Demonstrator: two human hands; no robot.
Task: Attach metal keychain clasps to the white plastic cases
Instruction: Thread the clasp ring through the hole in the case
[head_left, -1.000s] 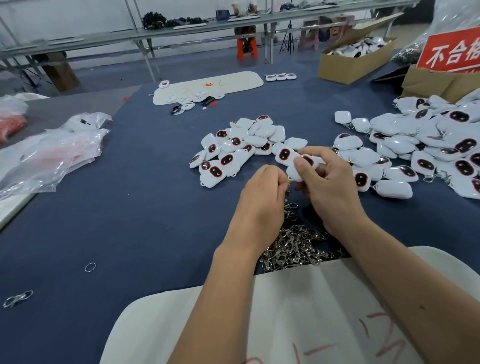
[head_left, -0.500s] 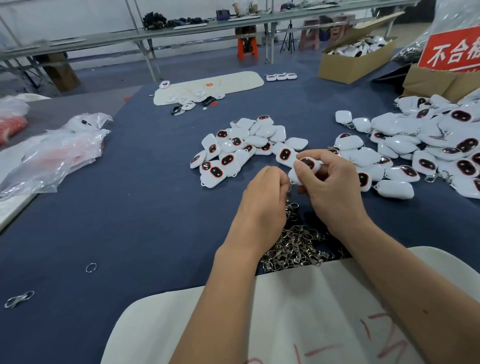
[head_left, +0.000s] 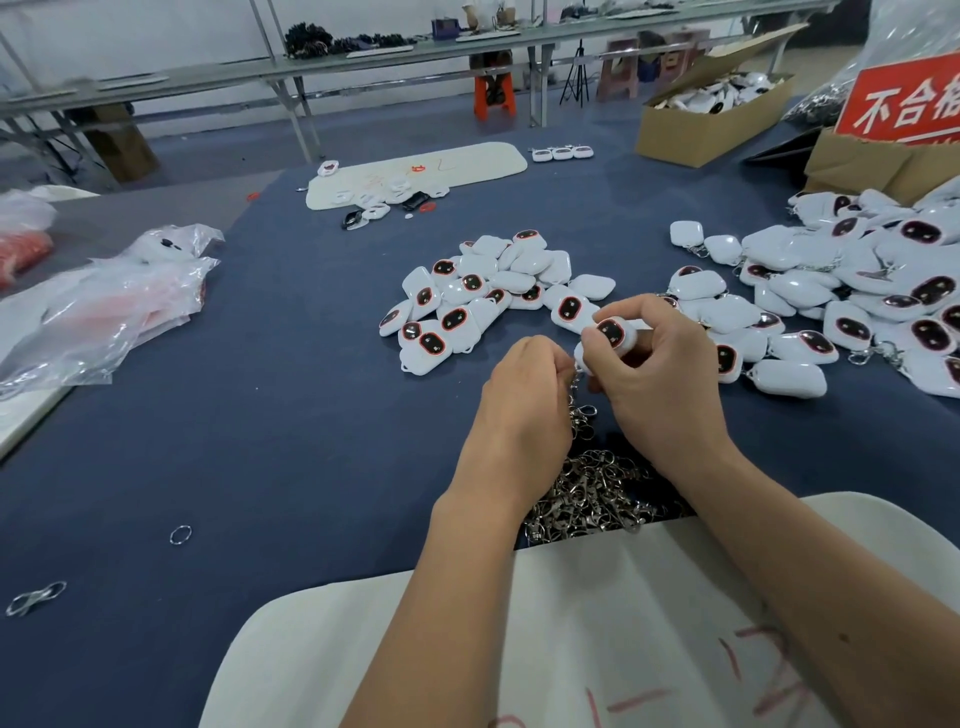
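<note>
Above the clasp pile (head_left: 587, 493), a white case (head_left: 608, 338) is pinched by the right hand (head_left: 660, 379), tilted further up than before; a clasp (head_left: 581, 402) is gripped by the left hand (head_left: 524, 400).

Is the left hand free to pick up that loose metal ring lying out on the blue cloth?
Probably not yet. The left hand is pinching a clasp at the white case. The ring lies uncovered off to its left, so only the grip stands in the way.
</note>
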